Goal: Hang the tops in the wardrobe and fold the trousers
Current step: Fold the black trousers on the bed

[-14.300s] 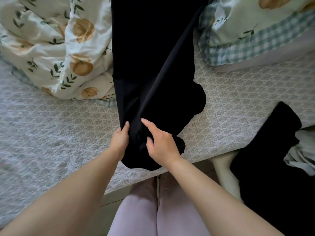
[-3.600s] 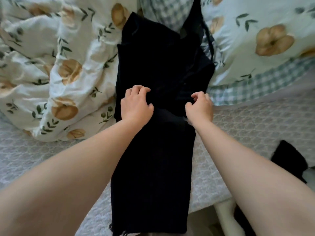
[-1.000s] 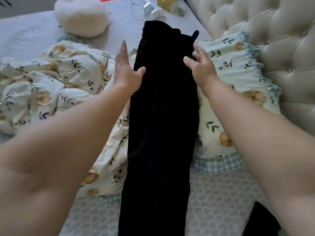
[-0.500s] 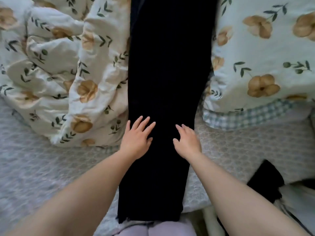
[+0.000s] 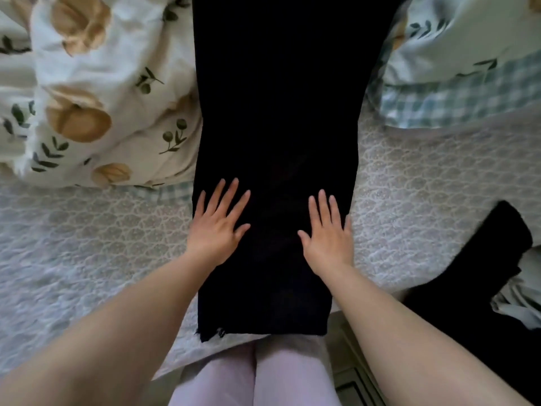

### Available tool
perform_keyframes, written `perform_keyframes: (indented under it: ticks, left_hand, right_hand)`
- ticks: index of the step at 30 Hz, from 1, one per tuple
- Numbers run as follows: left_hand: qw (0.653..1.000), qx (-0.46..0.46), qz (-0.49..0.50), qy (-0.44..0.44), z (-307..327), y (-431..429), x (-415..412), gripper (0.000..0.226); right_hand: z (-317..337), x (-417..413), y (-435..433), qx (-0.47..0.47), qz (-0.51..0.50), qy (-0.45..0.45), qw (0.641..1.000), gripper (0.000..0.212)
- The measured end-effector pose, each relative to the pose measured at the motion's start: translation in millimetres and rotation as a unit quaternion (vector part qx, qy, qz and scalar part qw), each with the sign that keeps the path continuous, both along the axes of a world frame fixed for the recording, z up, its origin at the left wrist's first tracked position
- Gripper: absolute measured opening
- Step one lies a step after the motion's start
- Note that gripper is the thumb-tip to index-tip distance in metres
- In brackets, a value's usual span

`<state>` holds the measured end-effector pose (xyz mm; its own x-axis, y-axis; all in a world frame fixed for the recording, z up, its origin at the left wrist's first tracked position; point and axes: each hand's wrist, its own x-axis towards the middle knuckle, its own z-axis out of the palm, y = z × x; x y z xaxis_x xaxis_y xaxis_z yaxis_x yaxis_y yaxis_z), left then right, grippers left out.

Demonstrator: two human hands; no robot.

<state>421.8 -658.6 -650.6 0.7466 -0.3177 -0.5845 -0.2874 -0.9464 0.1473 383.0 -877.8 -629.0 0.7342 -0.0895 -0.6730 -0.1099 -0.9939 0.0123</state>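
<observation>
The trousers (image 5: 275,142) lie long on the bed (image 5: 424,200), not folded across yet. The left hand (image 5: 218,227) and right hand (image 5: 329,235) press flat on them, fingers spread.

Single view: a head-worn wide-angle camera, aimed steeply downward and forward across the bed (image 5: 102,244) from its near edge. Range is close. Both forearms enter from the lower corners. The left hand (image 5: 218,227) and right hand (image 5: 329,234) sit near frame centre. The wearer's legs (image 5: 292,376) show at bottom centre. The black trousers (image 5: 275,112) run up to the top edge.
</observation>
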Motion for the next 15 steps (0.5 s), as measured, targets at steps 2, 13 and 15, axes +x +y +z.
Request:
perform_keyframes:
  ticks: [2,13,15]
  left_hand:
    - [0.999,-0.023,0.000,-0.023,-5.5,9.8,-7.6,0.067]
    - [0.864,-0.138,0.482,-0.052,14.5,12.9,-58.1,0.044]
    - [0.857,-0.133,0.495,-0.048,15.2,13.0,-60.1,0.042]
  right_hand:
    - [-4.7,-7.8,1.3,-0.011,-0.011,-0.021,1.000,0.070]
    - [3.9,-36.6,9.7,0.112,-0.502,-0.196,0.835,0.035]
    - [5.4,-39.4,2.8,0.115,-0.509,-0.177,0.834,0.032]
